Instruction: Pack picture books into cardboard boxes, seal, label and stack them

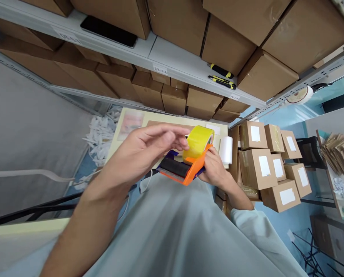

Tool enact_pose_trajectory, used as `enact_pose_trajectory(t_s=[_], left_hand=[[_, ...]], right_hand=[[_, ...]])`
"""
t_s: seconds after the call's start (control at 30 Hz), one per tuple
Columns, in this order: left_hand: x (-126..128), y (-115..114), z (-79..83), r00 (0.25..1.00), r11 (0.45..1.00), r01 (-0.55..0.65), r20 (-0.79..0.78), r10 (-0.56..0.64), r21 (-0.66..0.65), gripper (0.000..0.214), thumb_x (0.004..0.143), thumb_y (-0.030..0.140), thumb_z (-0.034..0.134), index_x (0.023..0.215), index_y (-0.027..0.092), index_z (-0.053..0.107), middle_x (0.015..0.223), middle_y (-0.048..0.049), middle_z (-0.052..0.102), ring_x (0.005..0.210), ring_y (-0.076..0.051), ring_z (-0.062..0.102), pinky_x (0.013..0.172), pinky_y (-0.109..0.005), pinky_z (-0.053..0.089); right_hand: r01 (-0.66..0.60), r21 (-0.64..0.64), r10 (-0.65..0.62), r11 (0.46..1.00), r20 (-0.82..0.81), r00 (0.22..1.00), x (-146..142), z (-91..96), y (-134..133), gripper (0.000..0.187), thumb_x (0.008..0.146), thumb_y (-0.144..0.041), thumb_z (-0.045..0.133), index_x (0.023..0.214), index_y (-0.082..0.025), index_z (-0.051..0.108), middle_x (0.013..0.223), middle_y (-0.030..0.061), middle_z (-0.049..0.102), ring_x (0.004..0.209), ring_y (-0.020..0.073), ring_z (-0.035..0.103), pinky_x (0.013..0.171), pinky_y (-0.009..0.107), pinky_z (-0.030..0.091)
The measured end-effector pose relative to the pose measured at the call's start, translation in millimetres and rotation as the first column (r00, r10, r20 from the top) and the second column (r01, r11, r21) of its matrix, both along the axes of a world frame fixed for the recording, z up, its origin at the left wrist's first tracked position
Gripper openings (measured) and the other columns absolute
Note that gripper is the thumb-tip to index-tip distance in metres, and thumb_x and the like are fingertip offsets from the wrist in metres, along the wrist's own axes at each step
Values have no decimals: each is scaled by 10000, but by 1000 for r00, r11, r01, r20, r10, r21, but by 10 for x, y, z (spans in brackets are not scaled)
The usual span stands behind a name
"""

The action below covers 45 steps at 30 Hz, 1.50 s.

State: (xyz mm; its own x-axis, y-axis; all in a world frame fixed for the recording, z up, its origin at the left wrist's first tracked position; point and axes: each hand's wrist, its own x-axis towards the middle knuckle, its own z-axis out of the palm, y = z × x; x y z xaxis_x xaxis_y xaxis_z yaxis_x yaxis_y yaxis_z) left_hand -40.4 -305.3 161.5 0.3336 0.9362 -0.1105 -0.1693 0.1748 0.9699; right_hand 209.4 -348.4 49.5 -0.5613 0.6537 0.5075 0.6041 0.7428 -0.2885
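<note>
**Hands and held item.** The right hand (215, 169) is closed around the rear of an orange tape dispenser (193, 171) and carries it at chest height, just in front of the person's pale shirt (172, 231). The dispenser is tilted and holds a yellow tape roll (199, 140). The left hand (143, 154) reaches in from the left with loosely curved fingers, and its fingertips (183, 143) meet the side of the tape roll. Whether they pinch the tape end cannot be told. No brand is legible on the dispenser or the roll.

**Surroundings.**
- **Table:** A cream table (172, 115) lies below the hands, with a white roll (226, 150) at its right edge.
- **Floor:** White paper strips (102, 130) are heaped on the floor to the left of the table.
- **Shelf:** A grey shelf (172, 57) above carries plain cardboard boxes (226, 46), a black tablet (108, 31) and two yellow-and-black cutters (221, 76).

**Writing.** A small shelf label (159, 69) appears to begin "D2"; the rest is too small to confirm. The other shelf tags are illegible.

**Right side.** Stacked small cartons (271, 165) stand to the right, each with a white sticker on which no print can be made out. A small white fan (300, 95) is fixed on the rack above them.
</note>
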Motion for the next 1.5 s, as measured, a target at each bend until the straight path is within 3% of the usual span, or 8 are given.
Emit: enact_pose_trajectory(t_s=[0.17, 0.3, 0.47, 0.63, 0.77, 0.9, 1.17, 1.5], left_hand=[[-12, -26, 63, 995, 998, 48, 91, -51, 39, 399, 842, 428, 926, 1203, 269, 864, 1096, -103, 830, 989, -248, 779, 873, -346, 657], [56, -23, 174, 989, 994, -42, -135, 55, 100, 316, 825, 349, 928, 1123, 263, 867, 1010, -55, 810, 855, -182, 718, 836, -306, 622], [81, -8, 230, 938, 972, -55, -321, 128, 227, 184, 852, 448, 893, 882, 269, 867, 885, -36, 770, 913, -233, 706, 836, -337, 594], [45, 2, 186, 947, 909, -45, -273, 171, 415, 100, 906, 417, 853, 836, 345, 860, 1047, -35, 772, 976, -227, 677, 840, -345, 560], [46, -26, 123, 945, 906, -45, -277, 175, 420, 100, 944, 404, 831, 875, 334, 850, 954, -23, 769, 969, -237, 684, 925, -381, 563], [11, -77, 77, 936, 863, -96, -249, 247, 496, 62, 975, 342, 813, 929, 339, 854, 986, 6, 795, 968, -225, 685, 958, -403, 547], [-108, -197, 173, 901, 812, -180, -237, 362, 555, 149, 941, 229, 856, 941, 378, 859, 966, 50, 802, 917, -202, 679, 910, -406, 537], [-153, -194, 174, 835, 790, -295, -256, 486, 538, 131, 901, 432, 894, 829, 344, 829, 901, 5, 795, 896, -230, 676, 849, -446, 567]], right_hand=[[-14, 46, 17, 999, -55, 998, -21, 48, -12, 162, 1017, -209, 602, 1173, -211, 644, 939, 86, 742, 866, 277, 691, 869, 484, 571], [-30, -9, 30, 999, -13, 999, -36, 70, -38, 168, 1029, -219, 584, 1184, -216, 648, 945, 90, 753, 875, 281, 694, 881, 494, 581], [-36, -107, 35, 994, -5, 999, -54, 73, -106, 110, 1064, -301, 622, 1126, -215, 650, 966, 99, 755, 883, 271, 688, 895, 490, 588], [-70, -114, 64, 991, -55, 996, -78, 45, -176, 164, 1018, -284, 689, 1139, -221, 600, 974, 90, 749, 885, 279, 714, 905, 479, 579], [-105, -144, 95, 984, -78, 992, -127, -9, -222, 203, 991, -277, 715, 1131, -240, 573, 960, 69, 737, 865, 276, 715, 912, 480, 575], [-125, -184, 108, 975, -98, 989, -216, -63, -313, 196, 995, -294, 711, 1135, -244, 583, 981, 75, 742, 881, 272, 721, 916, 468, 585], [-121, -297, 80, 947, -146, 986, -384, -215, -587, 335, 978, -412, 821, 1163, -248, 596, 952, 68, 776, 855, 259, 734, 873, 426, 606], [-156, -300, 95, 941, -210, 973, -393, -92, -638, 277, 1010, -424, 785, 1154, -252, 624, 959, 70, 777, 874, 254, 738, 893, 428, 620]])
